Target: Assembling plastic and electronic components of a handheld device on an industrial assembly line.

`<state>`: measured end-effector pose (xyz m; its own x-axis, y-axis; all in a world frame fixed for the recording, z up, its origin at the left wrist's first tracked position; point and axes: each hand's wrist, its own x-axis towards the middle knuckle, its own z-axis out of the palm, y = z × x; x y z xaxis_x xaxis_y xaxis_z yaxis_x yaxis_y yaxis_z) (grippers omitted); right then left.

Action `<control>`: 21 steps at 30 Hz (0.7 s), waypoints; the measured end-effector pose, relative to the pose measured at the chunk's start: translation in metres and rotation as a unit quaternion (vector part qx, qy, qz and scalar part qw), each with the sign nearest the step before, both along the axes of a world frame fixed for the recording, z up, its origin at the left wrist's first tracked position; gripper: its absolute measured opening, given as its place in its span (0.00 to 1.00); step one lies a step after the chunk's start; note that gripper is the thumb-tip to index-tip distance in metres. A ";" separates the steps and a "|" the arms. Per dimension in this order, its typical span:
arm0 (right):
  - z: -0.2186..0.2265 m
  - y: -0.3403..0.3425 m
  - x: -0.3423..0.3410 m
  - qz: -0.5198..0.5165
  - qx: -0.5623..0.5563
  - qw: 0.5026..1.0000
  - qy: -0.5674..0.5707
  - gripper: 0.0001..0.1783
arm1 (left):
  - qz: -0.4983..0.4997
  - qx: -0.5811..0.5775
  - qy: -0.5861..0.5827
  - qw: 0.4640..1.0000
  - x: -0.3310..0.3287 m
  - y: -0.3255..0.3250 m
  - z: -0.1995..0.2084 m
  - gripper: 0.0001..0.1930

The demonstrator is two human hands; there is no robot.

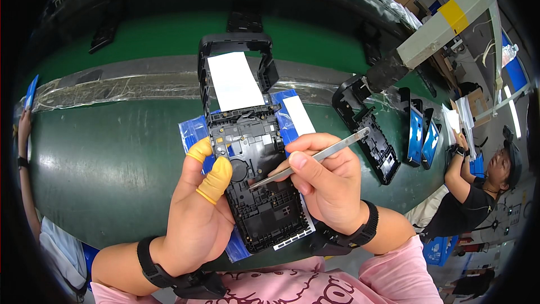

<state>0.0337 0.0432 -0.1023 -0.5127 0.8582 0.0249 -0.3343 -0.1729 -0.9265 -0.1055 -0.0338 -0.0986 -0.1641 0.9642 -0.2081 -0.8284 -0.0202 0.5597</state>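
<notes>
A long black plastic housing with an open frame at its far end lies before me, its inner side up. My left hand grips its left edge, with yellow finger cots on the thumb and a finger. Metal tweezers are pinched in my right hand, and their tips reach down to the housing near a round recess. Whether the tips hold anything is too small to tell. White paper shows inside the frame. Blue plastic wrap and a white strip lie underneath.
Another black housing rests on the green table at right, beside several blue-faced devices. A green belt carries dark parts beyond a film-covered edge. A metal beam juts in. People work at right and left.
</notes>
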 end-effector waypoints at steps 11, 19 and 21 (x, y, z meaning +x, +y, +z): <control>0.018 0.020 0.021 -0.091 0.021 0.993 0.074 0.09 | 0.003 0.002 -0.001 1.000 -0.007 0.006 0.003 0.18; 0.013 0.039 0.026 -0.123 0.011 0.989 0.084 0.09 | 0.041 -0.008 0.206 0.978 -0.046 0.050 -0.017 0.23; 0.015 0.041 0.031 -0.122 0.015 0.988 0.088 0.09 | 0.040 0.001 0.243 0.969 -0.081 0.089 -0.010 0.15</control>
